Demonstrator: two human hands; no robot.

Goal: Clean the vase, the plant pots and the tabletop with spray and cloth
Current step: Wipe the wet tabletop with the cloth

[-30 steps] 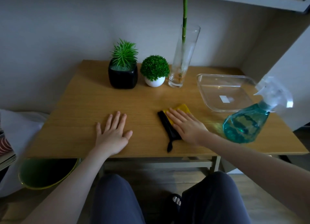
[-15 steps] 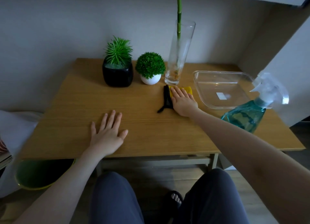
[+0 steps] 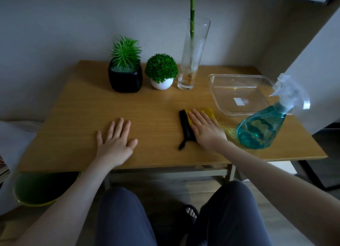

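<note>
Cloth (image 3: 200, 115) pulled back toward frame centre-right since 0.5 s ago — R hand (image 3: 207, 130) flat, pressing it; L hand (image 3: 116, 141) flat on tabletop (image 3: 156, 106). Wiping step — next stroke probably needs unwiped wood.

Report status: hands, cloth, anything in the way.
Left hand flat on tabletop. Right hand flat, pressing yellow cloth. Spray bottle close right of cloth, tray behind.

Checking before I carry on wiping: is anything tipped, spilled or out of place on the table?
Nothing stands out. The vase, both pots and the spray bottle stand upright; the right hand presses the cloth flat.
</note>
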